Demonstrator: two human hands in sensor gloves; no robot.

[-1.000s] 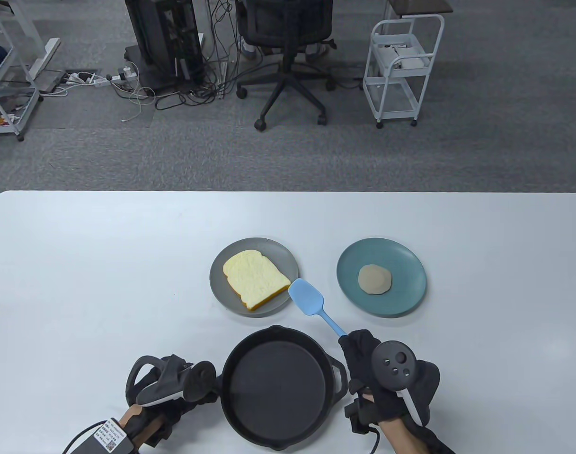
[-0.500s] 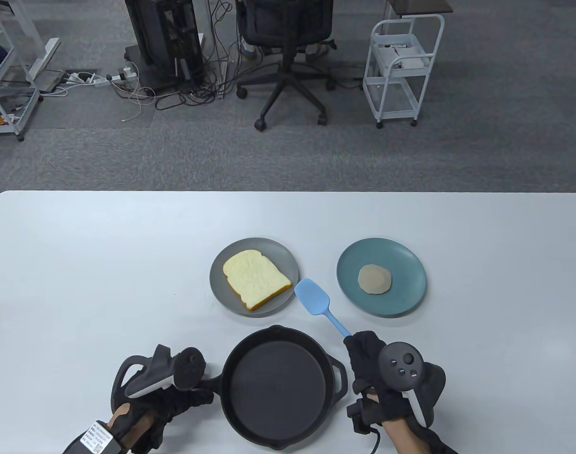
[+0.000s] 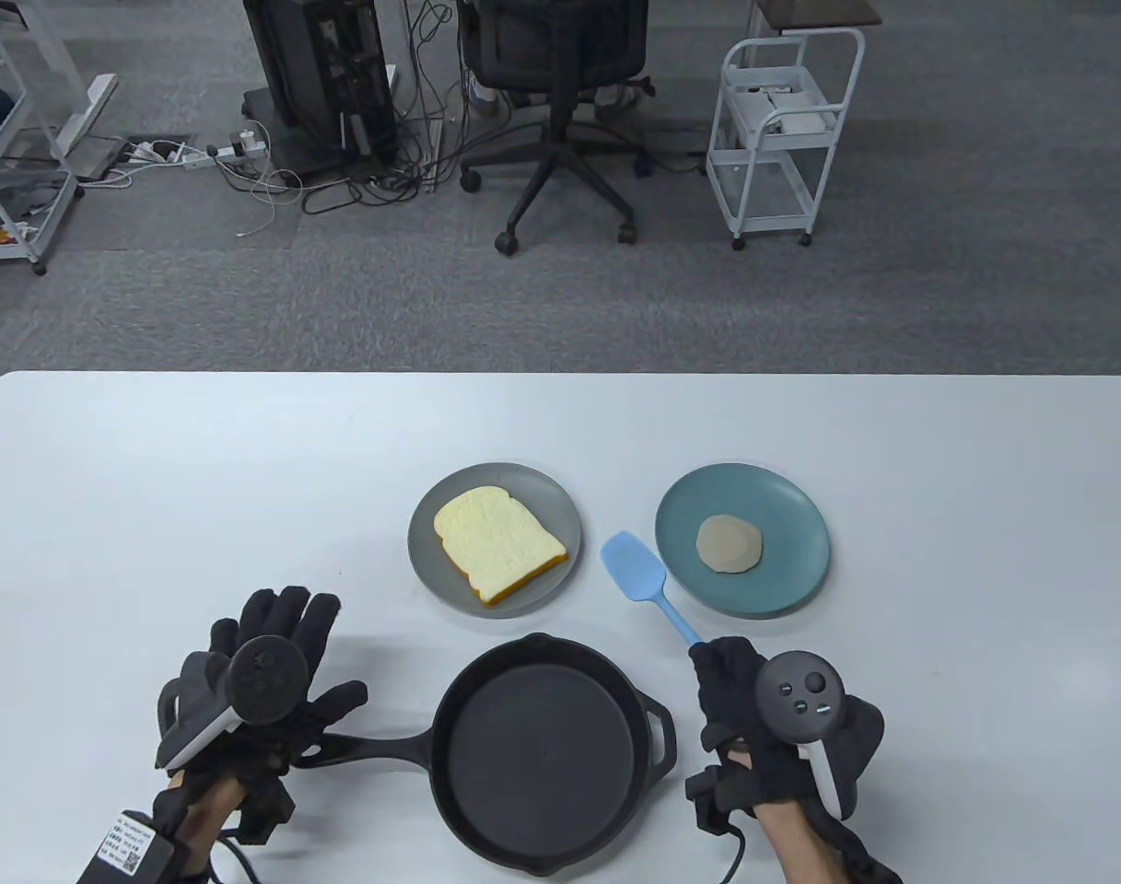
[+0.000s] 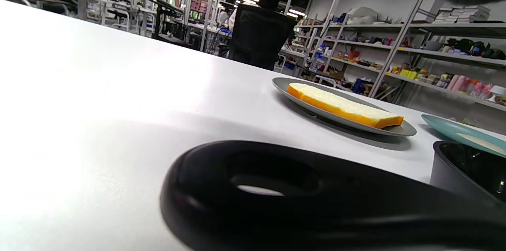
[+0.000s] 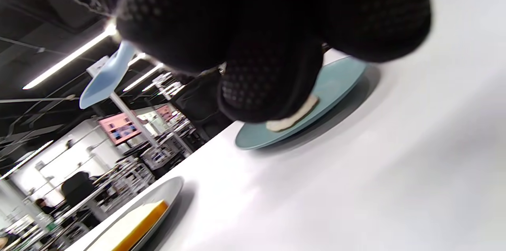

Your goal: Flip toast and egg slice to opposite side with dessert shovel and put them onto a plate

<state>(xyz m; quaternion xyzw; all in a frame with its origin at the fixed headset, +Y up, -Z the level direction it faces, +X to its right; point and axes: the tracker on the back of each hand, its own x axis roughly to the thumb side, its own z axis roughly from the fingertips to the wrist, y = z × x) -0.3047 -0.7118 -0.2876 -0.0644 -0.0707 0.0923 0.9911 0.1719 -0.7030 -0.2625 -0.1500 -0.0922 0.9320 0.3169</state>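
A yellow toast slice (image 3: 497,545) lies on a grey plate (image 3: 551,502). To its right, a pale round egg slice (image 3: 729,543) sits on a teal plate (image 3: 786,511). My right hand (image 3: 728,683) grips the handle of the blue dessert shovel (image 3: 636,568), whose blade hovers between the two plates. The right wrist view shows that blade (image 5: 104,79) raised, with the egg slice (image 5: 292,118) behind my fingers (image 5: 269,85). My left hand (image 3: 279,640) is spread flat at the end of the black pan's handle (image 3: 371,746), holding nothing. The left wrist view shows the handle (image 4: 300,199) and toast (image 4: 344,104).
An empty black cast-iron pan (image 3: 546,750) stands near the table's front edge between my hands. The white table (image 3: 155,488) stretches wide to the left and right. Beyond the far edge are an office chair (image 3: 560,110) and a white cart (image 3: 781,138) on the floor.
My left hand has let go of the pan handle, slid left and spread its fingers. My right hand has carried the shovel rightward, from the toast plate's edge toward the teal plate.
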